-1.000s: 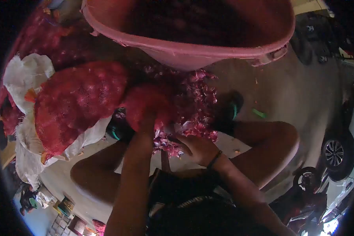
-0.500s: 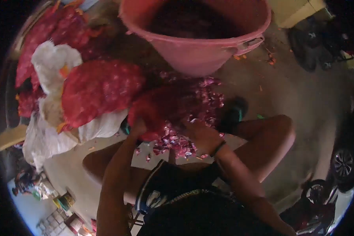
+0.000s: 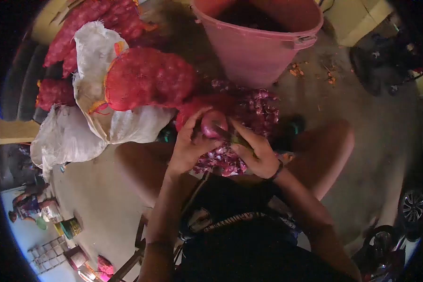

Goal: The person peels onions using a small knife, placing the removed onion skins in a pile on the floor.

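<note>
In my left hand (image 3: 189, 143) I hold a red onion (image 3: 213, 123), fingers curved round its left side. My right hand (image 3: 258, 152) is closed on a small knife (image 3: 226, 135); its dark blade lies against the onion's right side, and a greenish handle partly shows between thumb and fingers. Below and beyond my hands lies a heap of purple onion skins (image 3: 223, 162). Just behind my left hand is a loose red mesh bag (image 3: 185, 113), partly hidden by the hand.
A pink tub (image 3: 256, 58) with dark contents stands ahead. Full red mesh sacks of onions (image 3: 150, 80) and white woven sacks (image 3: 70, 136) lie to the left. Orange scraps (image 3: 296, 70) dot the floor. A person (image 3: 28, 204) is far left; wheels (image 3: 413, 206) show at right.
My left hand has come away from the red mesh bag and now holds an onion. My right hand has risen from the skins, bringing the knife to the onion. The view has shifted.
</note>
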